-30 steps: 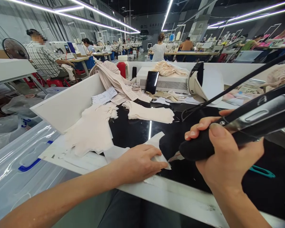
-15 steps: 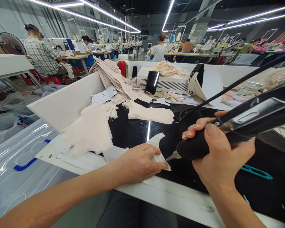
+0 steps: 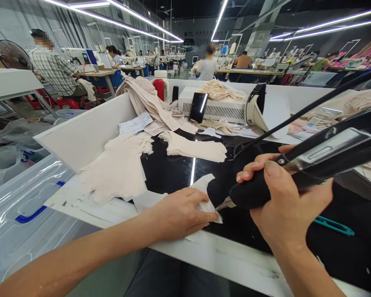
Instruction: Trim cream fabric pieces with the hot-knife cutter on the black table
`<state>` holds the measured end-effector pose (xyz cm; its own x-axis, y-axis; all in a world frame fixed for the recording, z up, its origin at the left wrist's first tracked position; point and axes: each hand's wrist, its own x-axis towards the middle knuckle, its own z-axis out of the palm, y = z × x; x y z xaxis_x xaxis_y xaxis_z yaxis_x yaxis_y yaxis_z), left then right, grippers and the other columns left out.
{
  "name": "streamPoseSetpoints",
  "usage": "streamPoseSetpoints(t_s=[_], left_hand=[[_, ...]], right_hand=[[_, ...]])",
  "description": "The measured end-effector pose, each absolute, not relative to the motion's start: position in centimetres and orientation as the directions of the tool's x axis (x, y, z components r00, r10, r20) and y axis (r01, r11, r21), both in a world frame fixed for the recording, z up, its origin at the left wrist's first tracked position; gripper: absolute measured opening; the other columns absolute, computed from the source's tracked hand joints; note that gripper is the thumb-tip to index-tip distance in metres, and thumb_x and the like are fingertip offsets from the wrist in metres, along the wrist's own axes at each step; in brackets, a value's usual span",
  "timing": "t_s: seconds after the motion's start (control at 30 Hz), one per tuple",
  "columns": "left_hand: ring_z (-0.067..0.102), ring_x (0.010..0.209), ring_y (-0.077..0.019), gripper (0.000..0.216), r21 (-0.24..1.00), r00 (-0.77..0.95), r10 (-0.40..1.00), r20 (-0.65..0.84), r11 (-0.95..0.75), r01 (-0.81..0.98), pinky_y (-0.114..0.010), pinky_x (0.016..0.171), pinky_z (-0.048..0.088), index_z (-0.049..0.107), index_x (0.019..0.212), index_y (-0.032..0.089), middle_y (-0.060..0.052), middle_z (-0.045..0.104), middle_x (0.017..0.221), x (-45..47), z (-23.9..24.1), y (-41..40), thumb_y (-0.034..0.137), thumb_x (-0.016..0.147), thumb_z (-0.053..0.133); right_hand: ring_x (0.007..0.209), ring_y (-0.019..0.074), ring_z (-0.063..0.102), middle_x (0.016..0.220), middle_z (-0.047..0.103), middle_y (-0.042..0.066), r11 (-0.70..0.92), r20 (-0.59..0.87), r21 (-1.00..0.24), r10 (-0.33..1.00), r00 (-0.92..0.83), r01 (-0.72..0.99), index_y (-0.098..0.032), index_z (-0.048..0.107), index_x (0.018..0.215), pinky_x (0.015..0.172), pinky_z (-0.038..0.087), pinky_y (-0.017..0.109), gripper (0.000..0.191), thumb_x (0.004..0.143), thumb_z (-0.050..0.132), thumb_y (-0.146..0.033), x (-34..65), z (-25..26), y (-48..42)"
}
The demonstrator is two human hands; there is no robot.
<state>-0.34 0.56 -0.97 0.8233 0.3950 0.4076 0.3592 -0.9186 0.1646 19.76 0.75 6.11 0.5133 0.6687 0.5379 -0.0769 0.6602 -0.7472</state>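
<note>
My right hand (image 3: pixel 289 198) is wrapped around a thick black corded hand tool (image 3: pixel 253 190) with a narrow metal tip. The tip meets the right-hand corner of a small white fabric piece (image 3: pixel 208 180), close to my left fingertips. My left hand (image 3: pixel 181 212) lies over that piece with its fingers stretched out, pressing it to the glossy black work surface (image 3: pixel 173 175). Part of the fabric is hidden under the palm. Another whitish flap (image 3: pixel 148 200) shows at the left of the hand.
Pale fabric pieces (image 3: pixel 116 169) lie at the left, and a cream stack (image 3: pixel 196 147) lies farther back. A phone (image 3: pixel 198 107) leans against a vented white box (image 3: pixel 221 108). A teal tool (image 3: pixel 334 225) rests at right. The tool's cable (image 3: pixel 293 117) arcs overhead. Co-workers sit beyond.
Almost nothing differs. Both hands, the tool and the fabric keep their places, with only a tiny shift of the view. A co-worker in the background has moved slightly.
</note>
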Motion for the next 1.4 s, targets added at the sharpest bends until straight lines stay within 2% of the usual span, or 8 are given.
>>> streamPoseSetpoints(t_s=[0.17, 0.5, 0.57, 0.7, 0.8, 1.0, 1.23, 1.4], left_hand=[[0.073, 0.122, -0.0281, 0.029, 0.164, 0.803, 0.39, 0.45, -0.92, 0.355, -0.039, 0.108, 0.065, 0.085, 0.133, 0.026, -0.017, 0.071, 0.137, -0.4, -1.1, 0.5, 0.03, 0.119, 0.06], [0.071, 0.13, -0.0291, 0.03, 0.195, 0.793, 0.449, 0.412, -0.894, 0.404, -0.041, 0.113, 0.064, 0.083, 0.139, 0.025, -0.017, 0.07, 0.141, 0.0, -1.2, -0.6, 0.024, 0.117, 0.062], [0.07, 0.133, -0.0303, 0.03, 0.201, 0.79, 0.474, 0.389, -0.88, 0.429, -0.044, 0.117, 0.062, 0.079, 0.143, 0.024, -0.018, 0.07, 0.141, 0.2, -0.9, -1.9, 0.029, 0.116, 0.067], [0.068, 0.14, -0.0327, 0.047, 0.25, 0.8, 0.507, 0.321, -0.86, 0.444, -0.045, 0.121, 0.06, 0.066, 0.155, 0.017, -0.02, 0.07, 0.147, 0.1, 0.6, -4.5, 0.042, 0.115, 0.071], [0.068, 0.143, -0.0309, 0.039, 0.278, 0.789, 0.515, 0.336, -0.854, 0.439, -0.041, 0.123, 0.059, 0.066, 0.147, 0.01, -0.021, 0.072, 0.145, -0.2, 1.4, -4.9, 0.037, 0.119, 0.064], [0.076, 0.119, -0.0246, 0.021, 0.185, 0.823, 0.413, 0.391, -0.911, 0.369, -0.036, 0.112, 0.064, 0.073, 0.124, 0.011, -0.014, 0.078, 0.121, 0.1, 0.7, -2.7, 0.026, 0.121, 0.059], [0.076, 0.115, -0.0249, 0.021, 0.174, 0.824, 0.41, 0.391, -0.912, 0.371, -0.037, 0.108, 0.066, 0.076, 0.124, 0.013, -0.011, 0.078, 0.122, -0.5, -0.3, -1.0, 0.026, 0.12, 0.06], [0.075, 0.112, -0.0253, 0.024, 0.156, 0.821, 0.418, 0.388, -0.908, 0.389, -0.037, 0.103, 0.067, 0.075, 0.134, 0.017, -0.011, 0.076, 0.125, -1.3, -0.1, -0.7, 0.028, 0.12, 0.059]], right_hand=[[0.052, 0.0187, 0.061, 0.075, 0.069, -0.007, 0.669, 0.504, -0.734, 0.65, 0.569, -0.114, -0.03, 0.066, 0.099, 0.051, 0.054, 0.035, 0.036, 0.076, 0.094, -0.028, 19.4, 6.3, 1.6], [0.052, 0.0188, 0.062, 0.074, 0.07, -0.006, 0.665, 0.526, -0.74, 0.667, 0.527, -0.103, -0.03, 0.066, 0.099, 0.053, 0.055, 0.036, 0.037, 0.076, 0.094, -0.028, 19.1, 6.1, 1.9], [0.052, 0.0185, 0.062, 0.073, 0.07, -0.006, 0.648, 0.514, -0.754, 0.683, 0.518, -0.106, -0.029, 0.067, 0.099, 0.052, 0.056, 0.035, 0.037, 0.075, 0.094, -0.028, 19.3, 6.2, 1.4], [0.053, 0.0185, 0.064, 0.072, 0.07, -0.006, 0.605, 0.472, -0.786, 0.718, 0.512, -0.125, -0.027, 0.067, 0.104, 0.052, 0.059, 0.033, 0.041, 0.074, 0.095, -0.028, 19.7, 6.5, -0.1], [0.054, 0.018, 0.065, 0.073, 0.071, -0.006, 0.599, 0.468, -0.79, 0.727, 0.503, -0.131, -0.026, 0.067, 0.105, 0.052, 0.059, 0.032, 0.041, 0.075, 0.094, -0.027, 19.9, 6.6, -0.9], [0.053, 0.0182, 0.065, 0.073, 0.071, -0.007, 0.625, 0.494, -0.772, 0.704, 0.51, -0.115, -0.027, 0.067, 0.105, 0.052, 0.06, 0.033, 0.04, 0.077, 0.094, -0.028, 19.5, 6.4, -0.9], [0.053, 0.0173, 0.065, 0.073, 0.071, -0.006, 0.635, 0.508, -0.764, 0.702, 0.499, -0.116, -0.026, 0.065, 0.108, 0.054, 0.058, 0.031, 0.042, 0.079, 0.095, -0.03, 19.6, 6.1, -0.9], [0.054, 0.0171, 0.066, 0.073, 0.072, -0.007, 0.631, 0.5, -0.764, 0.709, 0.497, -0.131, -0.025, 0.065, 0.108, 0.055, 0.06, 0.031, 0.041, 0.079, 0.094, -0.028, 19.6, 6.1, -1.1]])
